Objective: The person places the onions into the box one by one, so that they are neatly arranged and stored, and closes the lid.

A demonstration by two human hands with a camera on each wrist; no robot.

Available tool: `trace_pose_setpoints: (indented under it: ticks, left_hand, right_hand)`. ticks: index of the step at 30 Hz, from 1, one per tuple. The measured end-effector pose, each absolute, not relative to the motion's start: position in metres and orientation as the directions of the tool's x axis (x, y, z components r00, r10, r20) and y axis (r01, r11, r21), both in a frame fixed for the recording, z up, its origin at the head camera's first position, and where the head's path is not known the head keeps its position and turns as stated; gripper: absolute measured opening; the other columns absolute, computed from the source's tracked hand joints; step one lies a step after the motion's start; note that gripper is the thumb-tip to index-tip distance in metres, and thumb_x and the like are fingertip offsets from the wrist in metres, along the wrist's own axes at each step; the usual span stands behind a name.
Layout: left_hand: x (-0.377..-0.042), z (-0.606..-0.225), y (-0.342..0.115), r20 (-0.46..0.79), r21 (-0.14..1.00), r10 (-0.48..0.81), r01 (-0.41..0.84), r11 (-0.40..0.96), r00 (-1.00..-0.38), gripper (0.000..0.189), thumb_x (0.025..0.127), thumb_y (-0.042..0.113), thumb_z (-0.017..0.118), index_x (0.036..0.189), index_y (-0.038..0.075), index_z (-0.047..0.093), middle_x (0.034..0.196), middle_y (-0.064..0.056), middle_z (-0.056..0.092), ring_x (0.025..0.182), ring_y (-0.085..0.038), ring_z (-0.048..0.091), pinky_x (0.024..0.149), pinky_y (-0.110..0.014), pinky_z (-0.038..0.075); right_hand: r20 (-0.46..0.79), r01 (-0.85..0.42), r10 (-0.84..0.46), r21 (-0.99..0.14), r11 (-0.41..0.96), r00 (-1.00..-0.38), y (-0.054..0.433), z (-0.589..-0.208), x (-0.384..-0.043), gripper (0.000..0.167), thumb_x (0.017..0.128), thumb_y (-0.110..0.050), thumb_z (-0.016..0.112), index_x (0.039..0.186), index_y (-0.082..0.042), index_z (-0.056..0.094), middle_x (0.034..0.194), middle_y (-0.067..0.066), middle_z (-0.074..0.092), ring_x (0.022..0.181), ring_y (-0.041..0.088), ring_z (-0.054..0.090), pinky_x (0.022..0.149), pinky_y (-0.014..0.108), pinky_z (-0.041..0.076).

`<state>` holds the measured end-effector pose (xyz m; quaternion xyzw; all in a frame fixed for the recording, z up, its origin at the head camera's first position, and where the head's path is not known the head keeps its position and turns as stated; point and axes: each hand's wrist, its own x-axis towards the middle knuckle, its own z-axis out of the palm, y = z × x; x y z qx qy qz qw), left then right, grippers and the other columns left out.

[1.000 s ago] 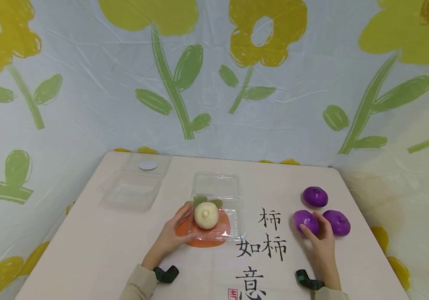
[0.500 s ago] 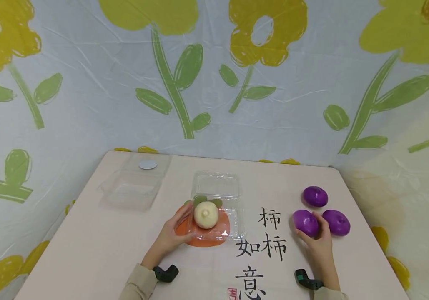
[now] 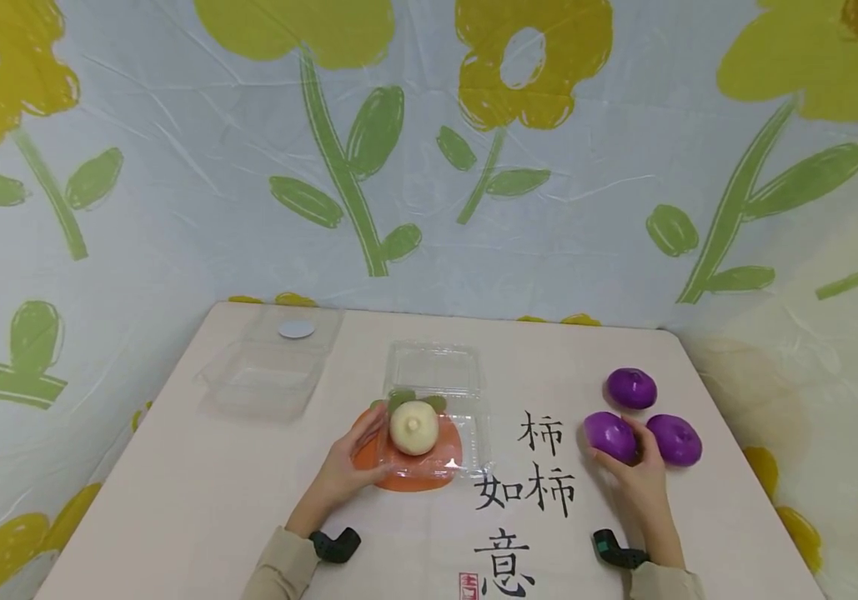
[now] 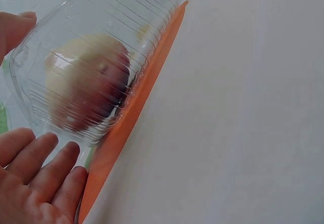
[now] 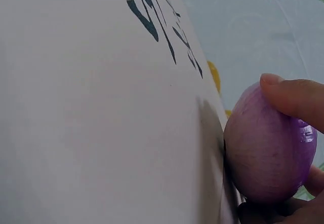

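Note:
My left hand (image 3: 349, 461) rests at the left side of an open clear plastic clamshell box (image 3: 471, 433), thumb at its near edge and fingers along the side. Those fingers (image 4: 50, 171) are nearly straight in the left wrist view. Inside the box sits a cream-white onion (image 3: 413, 428), knob upward. On the right, my right hand (image 3: 642, 475) holds a glossy purple onion (image 3: 609, 436) between thumb and fingers. The right wrist view shows my thumb over that purple onion (image 5: 263, 145), which is close to the tabletop.
Two more purple onions, one behind (image 3: 632, 389) and one to the right (image 3: 674, 441), lie near the held one. A second open clear box (image 3: 263, 379) stands at the back left. An orange persimmon print (image 3: 409, 483) and black characters (image 3: 504, 492) mark the table.
My right thumb has slid toward the left, lower edge of the held onion, and the onion has tilted slightly. My left hand and the box keep their places. The head view shifts a little.

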<state>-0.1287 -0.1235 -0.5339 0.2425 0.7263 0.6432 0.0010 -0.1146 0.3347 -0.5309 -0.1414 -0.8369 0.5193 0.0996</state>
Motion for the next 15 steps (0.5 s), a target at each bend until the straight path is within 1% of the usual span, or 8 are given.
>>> trace_pose_setpoints:
  ticks: [4,6,12,15]
  left_hand:
    - [-0.129,-0.535,-0.124,0.321,0.930,0.356,0.363,0.057,-0.878,0.085,0.079,-0.005,0.079,0.148,-0.012,0.032,0.150,-0.032,0.035,0.136,-0.049,0.036,0.112,-0.047,0.031]
    - [-0.129,-0.535,-0.124,0.325,0.928,0.357,0.369,0.059,-0.876,0.085,0.079,-0.004,0.080,0.148,-0.012,0.032,0.150,-0.032,0.036,0.136,-0.049,0.037,0.111,-0.048,0.031]
    - [-0.130,-0.536,-0.123,0.341,0.921,0.356,0.386,0.061,-0.870,0.084,0.079,-0.004,0.080,0.148,-0.013,0.032,0.150,-0.033,0.036,0.134,-0.050,0.037,0.110,-0.050,0.032]
    - [-0.130,-0.536,-0.124,0.339,0.922,0.354,0.382,0.057,-0.871,0.084,0.078,-0.005,0.080,0.147,-0.013,0.032,0.150,-0.033,0.036,0.134,-0.051,0.037,0.110,-0.051,0.032]
  right_hand:
    - [0.000,0.136,0.325,-0.907,0.398,-0.946,0.334,-0.527,-0.118,0.087,0.081,-0.006,0.081,0.153,-0.008,0.032,0.152,0.017,0.037,0.137,0.033,0.035,0.116,0.041,0.029]
    - [-0.004,0.137,0.330,-0.915,0.379,-0.944,0.332,-0.525,-0.120,0.087,0.081,-0.005,0.081,0.153,-0.009,0.032,0.152,0.016,0.037,0.137,0.033,0.035,0.116,0.043,0.029]
    - [-0.002,0.131,0.367,-0.936,0.326,-0.930,0.321,-0.521,-0.130,0.084,0.080,-0.001,0.080,0.152,-0.010,0.037,0.149,0.012,0.040,0.130,0.025,0.040,0.108,0.032,0.035]
    - [-0.016,0.132,0.373,-0.949,0.288,-0.928,0.314,-0.521,-0.135,0.084,0.081,-0.001,0.079,0.152,-0.011,0.036,0.149,0.011,0.038,0.127,0.022,0.040,0.107,0.032,0.035]
